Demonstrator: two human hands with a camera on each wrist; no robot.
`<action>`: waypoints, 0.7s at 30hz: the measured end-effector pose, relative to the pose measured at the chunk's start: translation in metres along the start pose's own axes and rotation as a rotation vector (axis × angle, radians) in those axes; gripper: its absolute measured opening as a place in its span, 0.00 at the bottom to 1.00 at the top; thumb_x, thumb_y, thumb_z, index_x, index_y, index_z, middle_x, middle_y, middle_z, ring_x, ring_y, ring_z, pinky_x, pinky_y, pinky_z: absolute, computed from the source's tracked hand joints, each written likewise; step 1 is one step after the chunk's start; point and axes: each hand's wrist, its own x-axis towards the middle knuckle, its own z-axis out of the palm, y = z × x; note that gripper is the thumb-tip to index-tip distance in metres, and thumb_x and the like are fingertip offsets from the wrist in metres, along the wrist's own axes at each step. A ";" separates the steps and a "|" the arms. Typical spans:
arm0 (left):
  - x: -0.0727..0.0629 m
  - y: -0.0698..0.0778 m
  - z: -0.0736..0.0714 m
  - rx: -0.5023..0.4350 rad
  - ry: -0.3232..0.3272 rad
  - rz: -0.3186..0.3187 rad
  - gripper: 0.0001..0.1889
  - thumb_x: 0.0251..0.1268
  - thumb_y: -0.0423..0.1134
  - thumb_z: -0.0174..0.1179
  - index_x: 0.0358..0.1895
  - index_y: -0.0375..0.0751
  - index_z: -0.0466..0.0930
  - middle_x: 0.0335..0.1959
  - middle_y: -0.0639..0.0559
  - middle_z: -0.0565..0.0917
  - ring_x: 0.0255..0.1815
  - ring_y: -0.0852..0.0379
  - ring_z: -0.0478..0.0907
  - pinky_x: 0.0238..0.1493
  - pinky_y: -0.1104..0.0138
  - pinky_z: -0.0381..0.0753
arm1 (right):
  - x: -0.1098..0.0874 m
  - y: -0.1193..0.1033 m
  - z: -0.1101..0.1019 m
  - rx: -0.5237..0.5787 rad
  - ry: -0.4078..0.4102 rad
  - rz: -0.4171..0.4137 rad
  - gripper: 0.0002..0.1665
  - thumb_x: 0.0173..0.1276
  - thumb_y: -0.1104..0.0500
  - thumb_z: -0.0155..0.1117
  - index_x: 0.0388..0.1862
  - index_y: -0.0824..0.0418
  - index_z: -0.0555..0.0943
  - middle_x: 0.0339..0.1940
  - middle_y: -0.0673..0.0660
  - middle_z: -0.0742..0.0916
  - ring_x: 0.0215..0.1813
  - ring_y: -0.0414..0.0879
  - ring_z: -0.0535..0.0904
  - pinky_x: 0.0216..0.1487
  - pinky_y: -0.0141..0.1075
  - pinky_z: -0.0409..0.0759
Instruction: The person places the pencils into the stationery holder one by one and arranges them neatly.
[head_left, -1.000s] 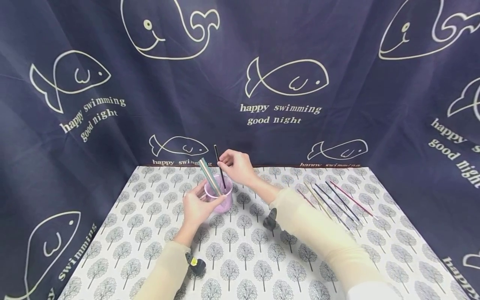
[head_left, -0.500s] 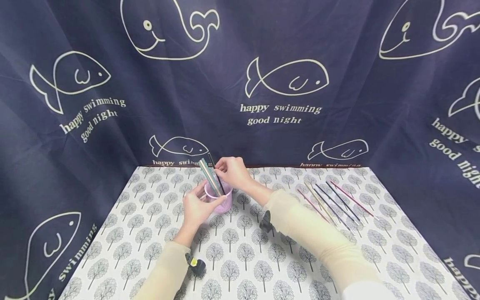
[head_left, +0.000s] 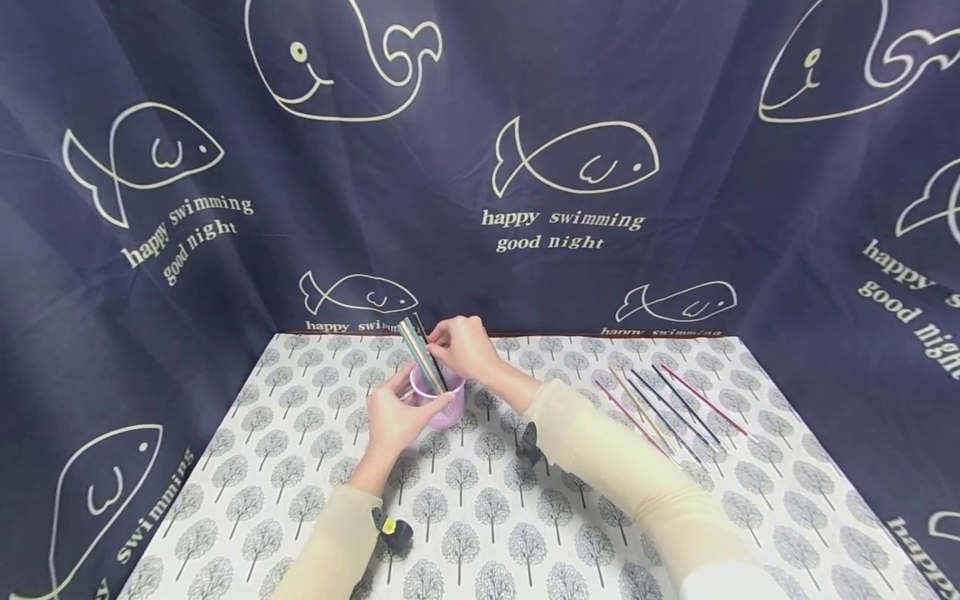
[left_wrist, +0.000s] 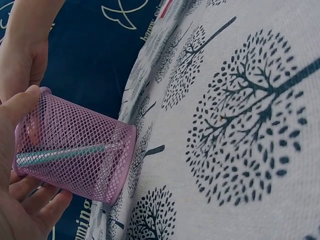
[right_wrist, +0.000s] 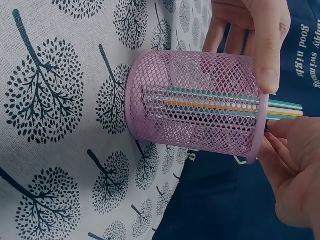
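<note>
A pink mesh pen cup [head_left: 448,414] stands on the tablecloth near the back edge. My left hand [head_left: 395,421] grips its side, thumb over the rim [right_wrist: 270,80] and fingers wrapped round the far side. Several teal, white and orange pencils [head_left: 420,350] lean together inside, their ends above the rim. Close beside them, my right hand [head_left: 467,346] pinches a slim black pencil [head_left: 418,325], whose lower part is inside the cup. In the right wrist view, the right fingertips are right at the rim. Through the mesh [left_wrist: 85,145], a teal pencil shows in the left wrist view.
Several thin pencils [head_left: 663,408] in red, gold, blue and dark colours lie spread out on the tree-print tablecloth [head_left: 487,500] at the right. A dark blue fish-print curtain [head_left: 525,283] hangs right behind the table's back edge. Both wrists wear small black cameras.
The right hand has moved left and slightly down, carrying the black pencil from upright at the cup's right side to leaning beside the others, lower in the cup. The left hand stays put.
</note>
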 end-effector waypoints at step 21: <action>0.000 0.001 0.001 -0.024 -0.012 -0.084 0.46 0.41 0.43 0.89 0.68 0.31 0.80 0.63 0.31 0.85 0.53 0.34 0.91 0.53 0.53 0.95 | -0.014 0.060 -0.120 -0.101 0.056 0.062 0.12 0.69 0.58 0.76 0.46 0.64 0.91 0.38 0.58 0.95 0.37 0.49 0.93 0.47 0.42 0.94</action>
